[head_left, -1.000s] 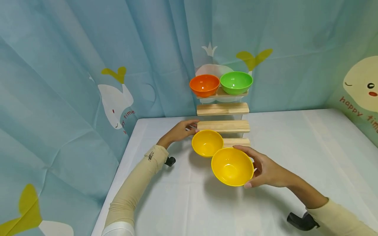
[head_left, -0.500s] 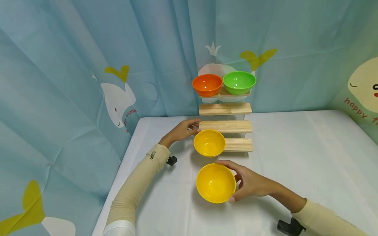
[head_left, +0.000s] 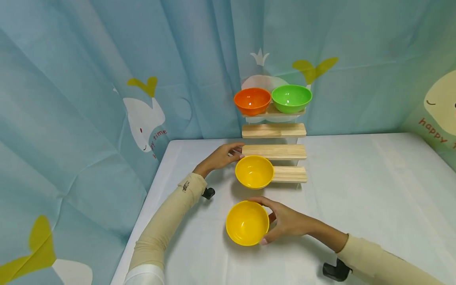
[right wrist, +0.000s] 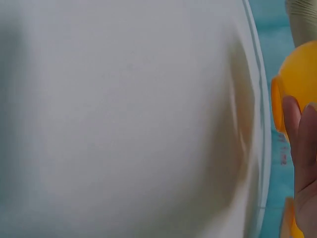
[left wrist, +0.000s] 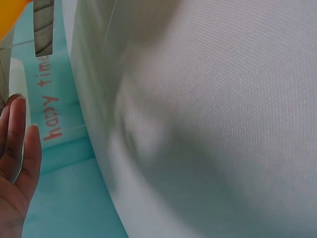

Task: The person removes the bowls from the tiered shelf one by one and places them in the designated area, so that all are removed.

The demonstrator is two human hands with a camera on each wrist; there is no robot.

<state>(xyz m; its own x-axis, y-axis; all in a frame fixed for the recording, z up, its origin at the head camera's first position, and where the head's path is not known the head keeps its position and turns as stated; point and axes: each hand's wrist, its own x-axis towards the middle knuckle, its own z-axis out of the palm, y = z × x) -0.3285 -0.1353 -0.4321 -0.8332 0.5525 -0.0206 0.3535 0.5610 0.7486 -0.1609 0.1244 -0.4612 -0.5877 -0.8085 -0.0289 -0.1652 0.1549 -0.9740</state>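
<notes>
One yellow round plastic bowl is held mouth-up over the white cloth-covered table, on the near side of the tiered pale-wood rack. Its right side is pinched by the right hand, thumb at the near rim and fingers at the far rim, presumably so that it can be kept level with its inside left free. A second yellow round plastic bowl is seated over the left end of the lowest shelf. Just beside its rim, the left hand is placed at the rack's left end, perhaps for steadying; whether anything is gripped there cannot be told, the fingertips being partly hidden. Far off, glossy orange and light-green plastic bowls are set side by side, apparently to share the top shelf.
</notes>
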